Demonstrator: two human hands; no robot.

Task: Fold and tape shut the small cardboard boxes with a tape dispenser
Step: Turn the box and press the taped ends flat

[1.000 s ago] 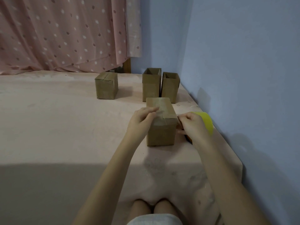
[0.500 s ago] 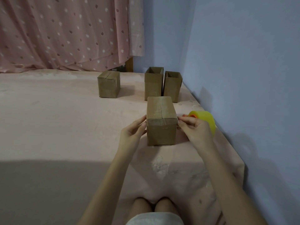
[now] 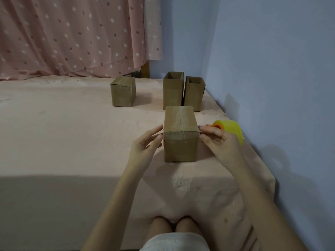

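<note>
Centre of frame: closed box (image 3: 180, 133) stands on the pink-covered tabletop (image 3: 63, 133). Top flaps are down, with a seam running away from the viewer along the box's long axis. A glossy strip appears to lie over the seam and lap onto the near face; edges hard to make out.

Left hand (image 3: 145, 148), left of the box: fingers (image 3: 154, 132) straight and loosely spread, tips just beside the box's upper left edge, holding nothing. Whether they touch the cardboard I cannot tell.

Right hand (image 3: 220, 142), right of the box: fingers relaxed and extended, tips at the upper right corner edge, gripping nothing. Contact likewise uncertain.

Tape dispenser (image 3: 229, 131), yellow roll with orange core, lies on the tabletop just behind the right hand, near the blue wall (image 3: 281, 87). The right hand is plainly the nearer one to it.

Upper middle: another closed box (image 3: 123, 91) stands apart to the left. Two open boxes (image 3: 173, 91) (image 3: 194, 93), tops unfolded, stand side by side just behind the centre box.

Judgement: this box looks finished. The hands flank it across its short width, so a squeeze from both sides would lift it clear. The open pair lies straight beyond, along the box's long axis. Polka-dot curtain (image 3: 72, 37) fills the upper left.
</note>
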